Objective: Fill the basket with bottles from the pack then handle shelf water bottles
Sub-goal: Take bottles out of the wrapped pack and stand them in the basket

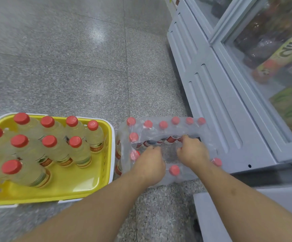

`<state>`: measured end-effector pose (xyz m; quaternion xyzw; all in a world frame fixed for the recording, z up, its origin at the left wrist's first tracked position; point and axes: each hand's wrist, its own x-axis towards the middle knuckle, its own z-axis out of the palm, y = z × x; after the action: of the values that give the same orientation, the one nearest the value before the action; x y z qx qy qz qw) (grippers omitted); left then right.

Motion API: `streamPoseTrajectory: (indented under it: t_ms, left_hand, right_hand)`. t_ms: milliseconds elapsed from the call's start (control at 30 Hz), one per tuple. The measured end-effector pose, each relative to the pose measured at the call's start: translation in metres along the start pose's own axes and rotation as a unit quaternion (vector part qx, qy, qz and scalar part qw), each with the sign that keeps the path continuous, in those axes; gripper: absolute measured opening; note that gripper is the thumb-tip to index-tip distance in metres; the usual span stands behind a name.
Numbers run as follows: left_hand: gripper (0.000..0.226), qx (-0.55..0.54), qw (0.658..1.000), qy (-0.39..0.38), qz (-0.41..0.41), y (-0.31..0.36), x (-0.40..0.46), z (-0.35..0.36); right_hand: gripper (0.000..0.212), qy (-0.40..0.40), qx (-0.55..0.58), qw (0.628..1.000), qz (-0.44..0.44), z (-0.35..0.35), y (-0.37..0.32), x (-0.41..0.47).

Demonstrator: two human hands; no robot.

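Note:
A shrink-wrapped pack of red-capped water bottles lies on the floor at lower centre, its plastic torn open in the middle. Both hands reach into that hole. My left hand is closed on the torn plastic at the hole's left side. My right hand is closed on the plastic at the hole's right side. Red-capped bottles remain around the pack's edges. To the left stands a yellow basket holding several upright red-capped bottles.
A white glass-door cooler with drinks inside stands along the right side, close to the pack. Grey speckled floor tiles stretch away ahead and to the left. A white ledge sits at the lower right.

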<state>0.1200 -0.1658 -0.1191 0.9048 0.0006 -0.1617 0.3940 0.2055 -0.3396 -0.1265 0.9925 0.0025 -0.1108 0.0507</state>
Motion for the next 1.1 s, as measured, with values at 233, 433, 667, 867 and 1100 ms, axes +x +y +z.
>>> streamPoseTrajectory:
  t_ms: [233,433,667,867,1100]
  left_hand:
    - [0.053,-0.080,0.993,0.075,0.034,0.008,-0.024,-0.031]
    - [0.081,-0.062,0.983,0.145,0.098,0.033,-0.090,-0.102]
    - [0.065,-0.019,0.974,0.225,0.013,-0.030,-0.168,-0.146]
    - [0.067,-0.046,0.962,0.221,-0.152,-0.134,-0.176,-0.129]
    - [0.071,-0.108,0.957,0.224,-0.152,-0.183,-0.172,-0.110]
  right_hand:
    - [0.019,0.147,0.085,0.981,-0.088,-0.073,-0.006,-0.048]
    - [0.014,0.231,0.247,0.908,-0.247,-0.181,-0.056,-0.134]
    - [0.014,0.127,0.303,0.855,-0.402,-0.172,-0.160,-0.156]
    - [0.017,-0.008,0.226,0.875,-0.429,-0.074,-0.263,-0.154]
    - [0.012,-0.048,0.249,0.898,-0.360,0.000,-0.311,-0.151]
